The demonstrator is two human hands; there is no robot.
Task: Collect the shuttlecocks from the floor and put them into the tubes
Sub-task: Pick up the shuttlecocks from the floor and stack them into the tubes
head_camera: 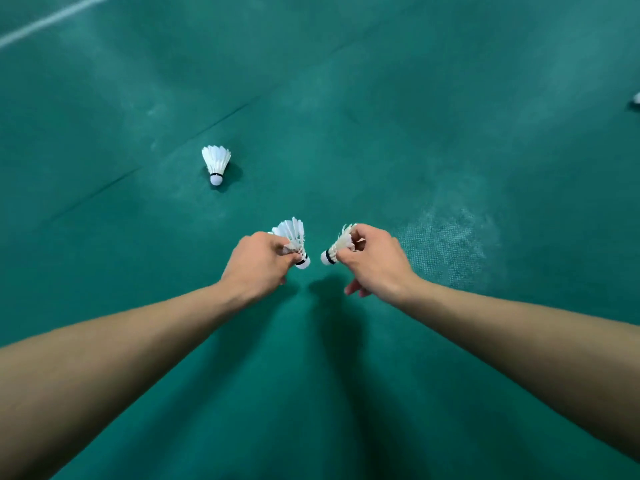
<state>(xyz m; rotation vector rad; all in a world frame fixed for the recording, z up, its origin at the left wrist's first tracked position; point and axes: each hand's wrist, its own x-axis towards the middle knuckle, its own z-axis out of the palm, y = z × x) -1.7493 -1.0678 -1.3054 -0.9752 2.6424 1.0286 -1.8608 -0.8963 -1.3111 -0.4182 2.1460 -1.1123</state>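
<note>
Both arms reach forward over a green court floor. My left hand [258,263] pinches a white feather shuttlecock [294,237] near its cork, the feathers pointing up and away. My right hand [372,261] grips a second, more worn shuttlecock [337,245], its cork pointing left toward the other one. The two corks are a short gap apart. A third white shuttlecock [216,162] lies on the floor farther ahead and to the left, cork toward me. No tube is in view.
A white object [636,98], cut off by the frame, lies at the right edge. A white court line [52,19] crosses the top left corner. A dark floor seam [156,157] runs diagonally past the lying shuttlecock. Green floor extends all around.
</note>
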